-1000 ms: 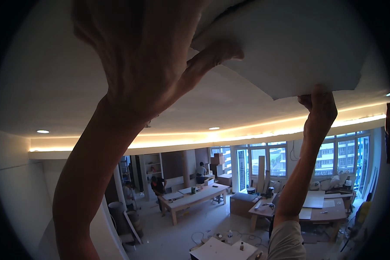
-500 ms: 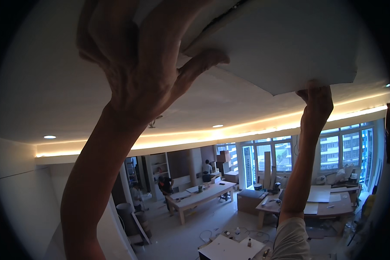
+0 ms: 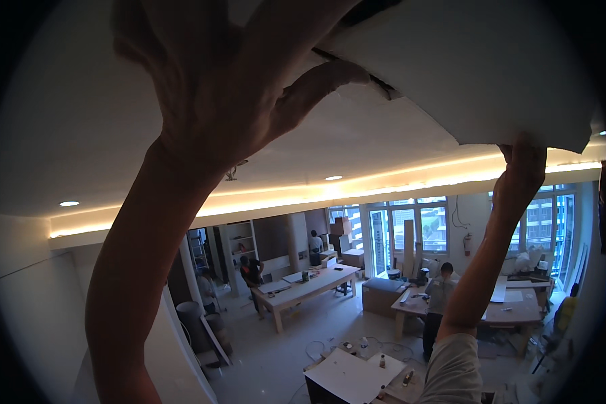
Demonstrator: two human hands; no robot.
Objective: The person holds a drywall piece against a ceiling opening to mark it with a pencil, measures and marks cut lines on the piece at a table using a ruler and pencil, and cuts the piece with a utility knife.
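A flat pale board (image 3: 478,81) hangs at the upper right, just under the ceiling (image 3: 67,141), and tilts down toward its right side. My right hand (image 3: 522,167) reaches up and pinches the board's lower edge. Close overhead at the upper left is my left hand (image 3: 215,87), its fingers stretched up along the ceiling and its thumb spread out toward the board's left edge. Between that thumb and the board shows a dark gap (image 3: 382,85) in the ceiling. The left fingertips are cut off by the top of the picture.
Below stand a long work table (image 3: 310,289), a second table (image 3: 518,310) by the windows, and a white-topped bench (image 3: 340,377) with bottles. Several people are around, one person (image 3: 440,296) beside my right arm. A lit cove (image 3: 276,195) runs along the ceiling edge.
The board and my right hand have shifted right and slightly down, and the dark gap beside my left thumb shows more. A person has come into view by the right table.
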